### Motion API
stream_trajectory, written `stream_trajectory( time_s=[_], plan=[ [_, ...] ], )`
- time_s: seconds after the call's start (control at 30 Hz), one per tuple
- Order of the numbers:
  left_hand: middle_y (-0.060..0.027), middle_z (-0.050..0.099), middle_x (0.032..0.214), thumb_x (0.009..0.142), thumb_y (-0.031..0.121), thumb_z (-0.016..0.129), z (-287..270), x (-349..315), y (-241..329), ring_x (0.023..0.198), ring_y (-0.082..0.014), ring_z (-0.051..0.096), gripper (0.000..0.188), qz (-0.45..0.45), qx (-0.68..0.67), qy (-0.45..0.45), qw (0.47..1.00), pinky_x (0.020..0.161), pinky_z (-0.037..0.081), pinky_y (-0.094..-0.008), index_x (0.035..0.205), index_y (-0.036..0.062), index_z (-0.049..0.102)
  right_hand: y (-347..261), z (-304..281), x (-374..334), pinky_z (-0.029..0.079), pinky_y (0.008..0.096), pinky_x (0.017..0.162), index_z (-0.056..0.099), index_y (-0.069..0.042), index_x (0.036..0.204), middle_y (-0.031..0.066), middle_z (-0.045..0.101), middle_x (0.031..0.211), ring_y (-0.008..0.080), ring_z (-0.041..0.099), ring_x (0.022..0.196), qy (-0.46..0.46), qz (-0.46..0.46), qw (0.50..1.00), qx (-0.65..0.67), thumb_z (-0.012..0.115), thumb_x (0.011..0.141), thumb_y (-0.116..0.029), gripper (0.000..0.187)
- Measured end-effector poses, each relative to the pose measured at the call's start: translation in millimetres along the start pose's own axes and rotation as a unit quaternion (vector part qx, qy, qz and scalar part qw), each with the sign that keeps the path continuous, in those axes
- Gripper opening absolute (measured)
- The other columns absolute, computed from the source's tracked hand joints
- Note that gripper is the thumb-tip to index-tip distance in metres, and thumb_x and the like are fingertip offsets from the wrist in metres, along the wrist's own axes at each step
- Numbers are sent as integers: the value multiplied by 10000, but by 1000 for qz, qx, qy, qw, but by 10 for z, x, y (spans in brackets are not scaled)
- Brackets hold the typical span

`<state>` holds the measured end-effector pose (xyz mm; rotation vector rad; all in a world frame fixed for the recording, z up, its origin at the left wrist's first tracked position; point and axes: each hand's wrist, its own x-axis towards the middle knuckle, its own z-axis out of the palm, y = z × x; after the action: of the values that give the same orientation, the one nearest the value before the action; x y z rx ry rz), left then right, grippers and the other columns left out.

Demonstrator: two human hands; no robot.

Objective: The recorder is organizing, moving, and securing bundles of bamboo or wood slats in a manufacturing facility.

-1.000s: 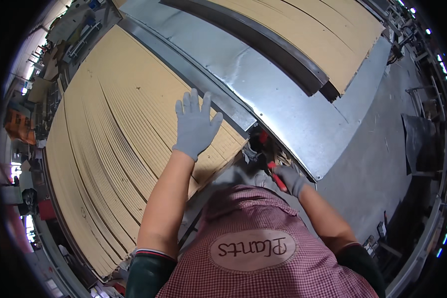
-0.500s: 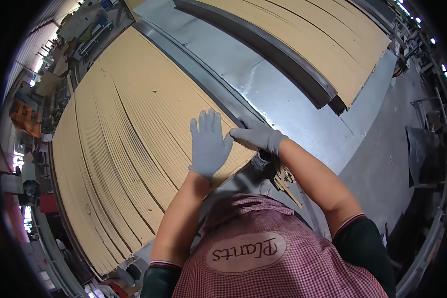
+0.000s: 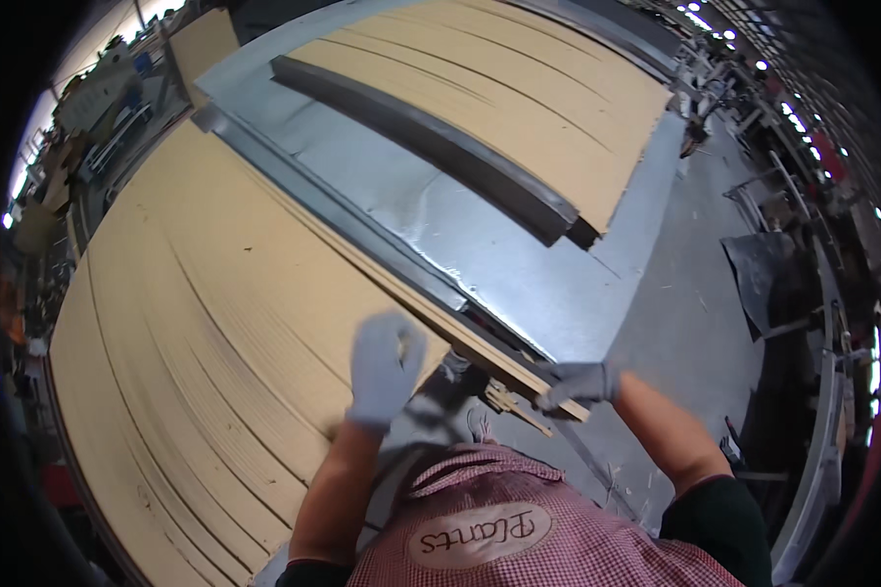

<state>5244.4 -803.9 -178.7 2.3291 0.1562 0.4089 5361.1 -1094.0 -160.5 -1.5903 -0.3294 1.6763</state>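
Bright lamps (image 3: 697, 20) at upper right, glare on metal sheet (image 3: 440, 235), motion-blurred left hand (image 3: 386, 370), fisheye-bent edges, black corners

Grey gloves (image 3: 382, 380), dark green sleeves (image 3: 719, 523) and a red-checked apron (image 3: 582, 538) with a pale oval patch (image 3: 480, 536) are worn.

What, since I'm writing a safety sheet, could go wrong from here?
The long tan strip, held near one end by the gloved right hand, might sag or swing at its far end. Its near end, jutting past the stack, could snag the loose pieces close by.
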Motion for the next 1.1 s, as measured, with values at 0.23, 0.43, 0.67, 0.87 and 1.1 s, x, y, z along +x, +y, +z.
stream_trajectory(
  time_s=[0.23,0.43,0.67,0.87,1.1],
  plan=[
    [-110,525,1192,907,537,456,1407,-849,856,1096,-231,504,543,-271,-751,-39,601,997,395,-402,1229,100,473,998,372,-1742,470,272,693,409,20,1249,62,553,933,138,546,820,55,-7,991,-125,736,752,-349,701],
    [-110,571,1123,919,467,482,1336,19,1415,1101,-253,531,489,-185,-818,48,543,960,441,-420,1153,39,518,3661,409,-2387,450,321,831,445,0,1221,108,572,1094,177,544,971,199,-65,954,-216,825,639,-341,774],
    [-22,604,972,745,101,746,3628,-965,3751,900,-120,581,483,-257,-690,-296,608,812,475,-268,1167,33,520,4927,1212,-3269,437,341,855,492,-7,1200,87,578,1056,200,531,990,300,94,948,45,776,697,-282,640],
    [-60,624,875,773,150,691,5271,-1718,3651,794,-183,615,267,-462,-667,-318,490,692,522,-332,998,54,585,5737,1707,-4474,456,346,822,525,-7,1171,69,605,1009,210,559,926,262,249,921,143,767,704,-255,582],
    [-75,612,735,801,280,647,5918,-1259,2159,656,-220,603,206,-542,-683,-107,479,630,534,-366,832,80,609,5988,812,-4903,480,353,784,564,-6,1137,48,638,955,221,591,851,159,286,937,124,757,712,-223,515]
  ],
)
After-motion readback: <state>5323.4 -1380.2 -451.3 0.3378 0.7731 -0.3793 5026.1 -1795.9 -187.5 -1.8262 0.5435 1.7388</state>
